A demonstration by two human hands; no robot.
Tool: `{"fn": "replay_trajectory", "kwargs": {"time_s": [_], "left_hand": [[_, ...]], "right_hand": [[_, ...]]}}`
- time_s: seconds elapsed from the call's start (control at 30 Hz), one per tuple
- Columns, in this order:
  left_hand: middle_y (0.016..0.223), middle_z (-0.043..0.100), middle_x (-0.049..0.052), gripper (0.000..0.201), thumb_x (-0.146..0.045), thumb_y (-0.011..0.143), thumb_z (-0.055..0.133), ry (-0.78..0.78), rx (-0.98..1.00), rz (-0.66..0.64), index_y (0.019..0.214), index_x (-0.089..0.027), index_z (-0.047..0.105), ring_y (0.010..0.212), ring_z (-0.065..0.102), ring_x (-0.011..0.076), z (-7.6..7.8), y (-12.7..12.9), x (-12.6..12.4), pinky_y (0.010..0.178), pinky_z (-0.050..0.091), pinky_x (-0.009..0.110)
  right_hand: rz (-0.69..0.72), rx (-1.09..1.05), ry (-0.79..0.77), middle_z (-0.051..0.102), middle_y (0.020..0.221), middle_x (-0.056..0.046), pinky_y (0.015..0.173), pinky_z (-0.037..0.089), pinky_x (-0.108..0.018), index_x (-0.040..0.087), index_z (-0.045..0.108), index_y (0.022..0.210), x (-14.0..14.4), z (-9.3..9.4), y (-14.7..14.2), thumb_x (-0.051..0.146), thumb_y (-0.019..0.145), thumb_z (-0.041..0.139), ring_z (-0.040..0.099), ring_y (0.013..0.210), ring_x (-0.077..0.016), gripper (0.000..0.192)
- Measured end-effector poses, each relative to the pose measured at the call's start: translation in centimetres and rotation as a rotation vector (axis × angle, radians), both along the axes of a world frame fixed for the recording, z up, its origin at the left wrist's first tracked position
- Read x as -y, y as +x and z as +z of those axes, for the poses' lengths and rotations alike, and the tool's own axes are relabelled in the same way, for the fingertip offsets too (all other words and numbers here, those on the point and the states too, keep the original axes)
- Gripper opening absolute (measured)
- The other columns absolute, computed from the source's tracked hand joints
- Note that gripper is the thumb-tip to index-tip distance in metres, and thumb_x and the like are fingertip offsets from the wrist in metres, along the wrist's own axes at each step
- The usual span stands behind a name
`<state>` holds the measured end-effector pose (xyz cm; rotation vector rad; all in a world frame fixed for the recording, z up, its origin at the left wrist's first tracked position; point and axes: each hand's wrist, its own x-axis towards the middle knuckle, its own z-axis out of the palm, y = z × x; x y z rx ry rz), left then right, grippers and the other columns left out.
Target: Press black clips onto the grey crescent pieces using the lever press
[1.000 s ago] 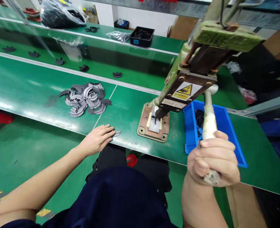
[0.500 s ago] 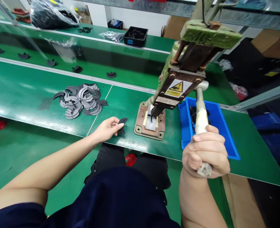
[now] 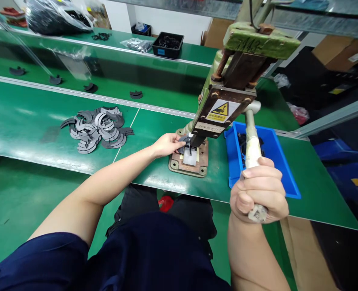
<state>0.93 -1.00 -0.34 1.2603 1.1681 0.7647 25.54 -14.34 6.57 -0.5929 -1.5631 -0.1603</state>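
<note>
A yellow-and-white warning sticker (image 3: 223, 111), bearing a black-edged triangle and a line of small Chinese characters, faces front on the green and dark-brown metal hand press (image 3: 239, 72). Below it sits a white label strip (image 3: 209, 127) with handwriting too small to read; dark marks resembling numerals, perhaps "1113", are scrawled on the green top block (image 3: 262, 42). The left hand (image 3: 170, 144) pinches a thin, dark grey, crescent-shaped piece (image 3: 183, 144) between thumb and fingers, over the press's rusty-brown base plate (image 3: 175, 165), beside the metal tip. Its long axis seems to slant away from the person and rightward, though fingers and tip partly cover it. The right hand (image 3: 259, 192) is wrapped firmly around the pale, tape-bound lever (image 3: 252, 143), whose free end points toward the person.
</note>
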Motion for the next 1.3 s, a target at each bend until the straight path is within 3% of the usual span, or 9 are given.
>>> {"fn": "replay_trajectory", "kwargs": {"time_s": [0.23, 0.53, 0.77, 1.0, 1.3], "left_hand": [[0.065, 0.069, -0.001, 0.032, -0.034, 0.088, 0.089, -0.006, -0.026, -0.012, 0.085, -0.017, 0.061, 0.055, 0.068, 0.0134, -0.2, -0.1, -0.2, 0.052, 0.049, 0.023], [0.066, 0.073, 0.004, 0.03, -0.034, 0.089, 0.088, -0.219, -0.101, -0.121, 0.083, -0.016, 0.064, 0.053, 0.071, 0.0139, 0.8, 0.2, -1.8, 0.05, 0.053, 0.021], [0.07, 0.075, 0.006, 0.036, -0.038, 0.087, 0.09, -0.196, -0.025, -0.189, 0.094, -0.015, 0.064, 0.06, 0.077, 0.0182, 0.5, -0.3, -1.9, 0.057, 0.06, 0.023], [0.072, 0.075, 0.005, 0.039, -0.042, 0.092, 0.086, -0.106, 0.026, -0.241, 0.101, -0.015, 0.059, 0.065, 0.079, 0.0188, -0.3, -1.3, -1.6, 0.06, 0.063, 0.023], [0.073, 0.076, 0.005, 0.035, -0.038, 0.09, 0.087, -0.201, -0.037, -0.176, 0.102, -0.016, 0.063, 0.065, 0.079, 0.0194, 0.1, -0.5, -1.7, 0.059, 0.062, 0.021]], "right_hand": [[0.008, -0.032, 0.014, 0.061, 0.063, 0.006, 0.102, 0.058, -0.054, 0.024, 0.052, 0.063, -0.1, -0.1, -0.2, 0.038, 0.092, 0.072, 0.067, 0.074, -0.0155, 0.038], [0.001, -0.062, 0.046, 0.059, 0.061, 0.007, 0.099, 0.058, -0.053, 0.024, 0.047, 0.06, -0.4, -0.1, -0.5, 0.038, 0.091, 0.072, 0.065, 0.072, -0.0143, 0.042], [0.022, 0.056, -0.007, 0.065, 0.067, 0.006, 0.103, 0.059, -0.054, 0.025, 0.055, 0.065, 0.0, 0.0, 0.6, 0.036, 0.091, 0.072, 0.069, 0.078, -0.0151, 0.033], [0.013, 0.021, -0.017, 0.063, 0.066, 0.005, 0.105, 0.059, -0.053, 0.024, 0.055, 0.065, 0.2, 0.1, 0.2, 0.037, 0.094, 0.071, 0.069, 0.079, -0.0143, 0.036], [-0.014, 0.008, -0.03, 0.062, 0.065, 0.006, 0.103, 0.06, -0.055, 0.025, 0.055, 0.065, 0.4, 0.3, -0.1, 0.038, 0.095, 0.071, 0.068, 0.077, -0.0146, 0.036]]}}
